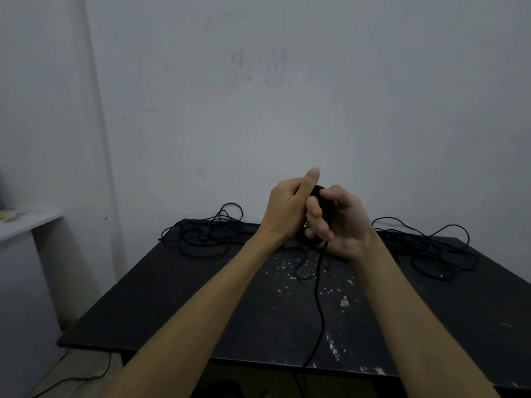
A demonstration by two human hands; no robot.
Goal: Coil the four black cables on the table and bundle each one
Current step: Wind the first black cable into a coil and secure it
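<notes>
Head view: your left hand (287, 209) and right hand (340, 222) grip a thin black cable coil (323, 208); I'd say you're mid-coil, so next wind in its hanging tail (319, 297).

The scene is dim and bluish-grey, with flat, soft light and no glare. Wide-angle distortion bends the table (201, 311) edges outward, and the black cables (201, 239) blur into its dark top.
</notes>
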